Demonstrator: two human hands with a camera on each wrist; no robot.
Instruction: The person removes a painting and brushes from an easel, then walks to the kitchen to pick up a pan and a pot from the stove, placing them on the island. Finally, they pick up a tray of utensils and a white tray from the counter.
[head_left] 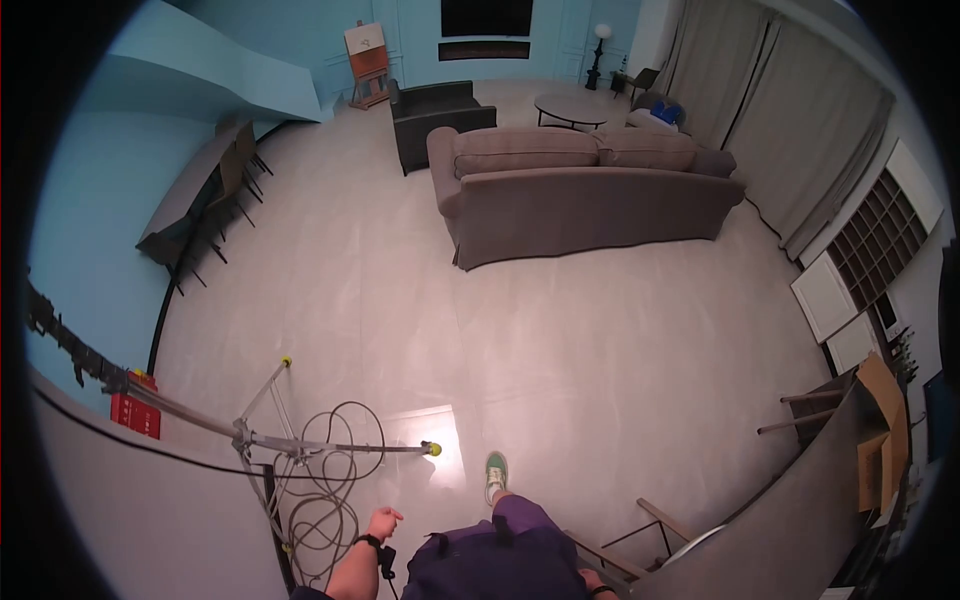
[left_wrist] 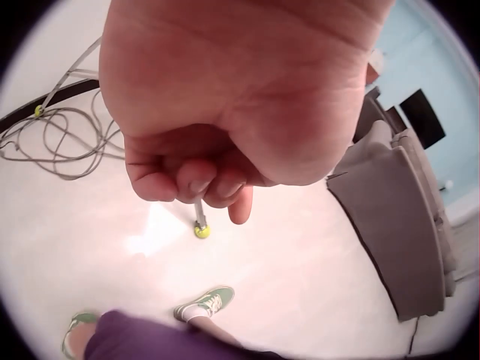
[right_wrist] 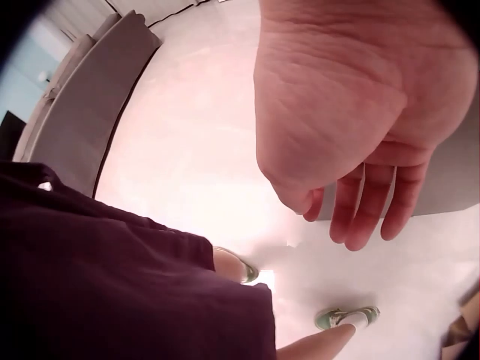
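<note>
My left hand (head_left: pixel 381 523) hangs beside the body with a dark band at its wrist. In the left wrist view its fingers (left_wrist: pixel 197 176) are loosely curled, with nothing seen in them. Nearest to it stands a metal tripod stand (head_left: pixel 243 436) with yellow balls on its feet, and looped grey cable (head_left: pixel 322 510) lies around its legs. Mostly cut off by the lower edge of the head view is my right hand (head_left: pixel 592 580). The right wrist view shows that hand (right_wrist: pixel 360 127) hanging with relaxed, slightly bent fingers, holding nothing.
A grey-brown sofa (head_left: pixel 600 215) stands ahead, with a dark armchair (head_left: pixel 440 120) beyond its left end. On the right, a grey table (head_left: pixel 745 545) carries an open cardboard box (head_left: pixel 885 440). Chairs and a long table (head_left: pixel 190 190) line the left wall. A red box (head_left: pixel 135 412) sits behind the stand.
</note>
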